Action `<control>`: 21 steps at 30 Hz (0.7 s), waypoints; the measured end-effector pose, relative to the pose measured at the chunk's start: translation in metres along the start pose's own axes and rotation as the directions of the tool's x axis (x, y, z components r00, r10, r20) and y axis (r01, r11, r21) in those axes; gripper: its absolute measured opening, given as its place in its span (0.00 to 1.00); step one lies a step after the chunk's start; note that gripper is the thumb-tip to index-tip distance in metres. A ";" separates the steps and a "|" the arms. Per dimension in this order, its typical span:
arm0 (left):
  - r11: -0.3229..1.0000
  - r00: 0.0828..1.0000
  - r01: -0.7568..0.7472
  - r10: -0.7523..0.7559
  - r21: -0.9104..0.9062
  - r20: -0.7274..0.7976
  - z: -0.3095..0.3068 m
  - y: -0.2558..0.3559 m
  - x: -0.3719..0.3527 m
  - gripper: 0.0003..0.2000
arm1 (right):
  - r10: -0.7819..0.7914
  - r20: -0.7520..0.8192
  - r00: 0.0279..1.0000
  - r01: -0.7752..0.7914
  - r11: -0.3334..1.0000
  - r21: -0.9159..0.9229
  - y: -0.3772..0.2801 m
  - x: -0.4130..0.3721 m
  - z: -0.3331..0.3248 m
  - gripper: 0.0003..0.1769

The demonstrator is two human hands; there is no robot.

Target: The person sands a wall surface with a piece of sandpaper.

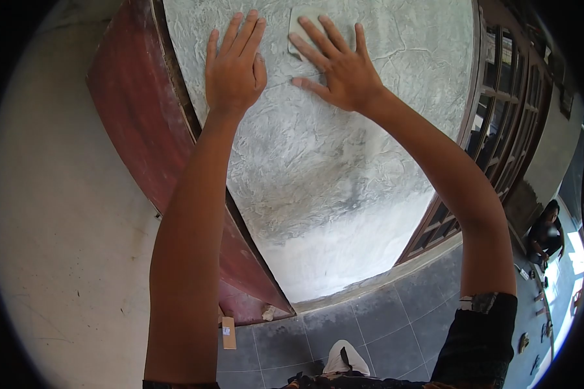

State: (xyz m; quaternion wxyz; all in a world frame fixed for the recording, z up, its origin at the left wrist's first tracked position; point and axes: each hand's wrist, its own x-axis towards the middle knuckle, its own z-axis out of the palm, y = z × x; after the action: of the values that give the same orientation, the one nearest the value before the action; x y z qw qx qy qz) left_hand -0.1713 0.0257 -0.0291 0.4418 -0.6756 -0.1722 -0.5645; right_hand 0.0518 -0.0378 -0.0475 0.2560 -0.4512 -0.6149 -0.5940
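Observation:
A rough grey plastered wall fills the middle of the view, with fine cracks and a paler, smoother band low down. My right hand lies on it with fingers spread, pressing a pale, squarish sheet of sandpaper flat against the plaster near the top. Most of the sheet is under my fingers, which look dusty. To the left, my left hand rests against the wall, fingers stretched out and nothing in it.
A dark red door panel stands at the left beside the plaster. Brown-framed windows run along the right. Grey tiles cover the floor, where a small cardboard piece lies. At far right a person sits near scattered items.

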 end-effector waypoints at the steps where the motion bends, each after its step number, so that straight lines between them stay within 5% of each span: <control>1: 1.000 1.000 0.001 -0.001 -0.002 0.006 0.000 0.001 -0.001 0.29 | 0.096 -0.082 0.992 -0.098 0.995 -0.018 0.008 0.014 0.005 0.45; 3: 1.000 1.000 -0.011 0.011 -0.005 -0.013 -0.001 0.000 0.000 0.28 | 0.060 -0.113 0.992 -0.037 0.980 0.198 -0.022 -0.011 0.007 0.49; 5: 1.000 1.000 -0.013 0.012 -0.008 -0.019 0.000 -0.001 0.000 0.28 | -0.141 0.099 0.985 0.105 0.947 0.303 -0.053 -0.055 -0.002 0.50; 7: 1.000 0.999 -0.018 0.017 -0.012 -0.041 0.002 -0.001 0.002 0.28 | -0.203 0.140 0.969 0.172 0.963 0.208 -0.045 -0.052 -0.001 0.47; 9: 1.000 1.000 0.003 -0.003 0.000 -0.002 0.000 0.001 0.000 0.28 | -0.046 0.012 0.999 0.046 0.998 0.043 -0.011 -0.008 0.005 0.45; 11: 1.000 1.000 0.001 -0.001 0.000 0.001 -0.001 0.001 0.000 0.28 | 0.158 -0.174 0.972 -0.148 0.987 0.067 0.011 0.029 0.013 0.47; 13: 1.000 1.000 0.003 -0.003 -0.001 0.008 -0.002 0.001 0.000 0.28 | 0.176 -0.202 0.963 -0.149 0.979 0.140 -0.003 0.024 0.014 0.49; 16: 1.000 1.000 0.016 -0.015 -0.026 0.010 -0.003 0.002 -0.001 0.28 | -0.118 0.100 0.988 0.095 0.975 0.202 -0.054 -0.039 -0.004 0.52; 17: 1.000 1.000 0.011 -0.010 -0.016 0.009 -0.003 0.002 -0.002 0.28 | -0.140 0.078 0.987 0.113 0.953 0.280 -0.059 -0.047 -0.004 0.50; 19: 1.000 1.000 -0.004 0.004 -0.004 -0.011 0.000 0.000 0.003 0.28 | -0.158 -0.001 0.987 0.157 0.977 0.148 -0.031 -0.024 0.005 0.48; 21: 1.000 1.000 0.006 -0.006 0.000 0.003 -0.001 0.001 -0.001 0.28 | 0.083 -0.052 0.995 -0.082 0.996 0.020 -0.007 0.013 0.001 0.46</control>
State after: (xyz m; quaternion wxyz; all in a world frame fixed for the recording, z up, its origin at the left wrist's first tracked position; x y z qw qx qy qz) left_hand -0.1714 0.0251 -0.0298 0.4400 -0.6761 -0.1748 -0.5646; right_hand 0.0402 -0.0332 -0.0397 0.3006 -0.4580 -0.5939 -0.5893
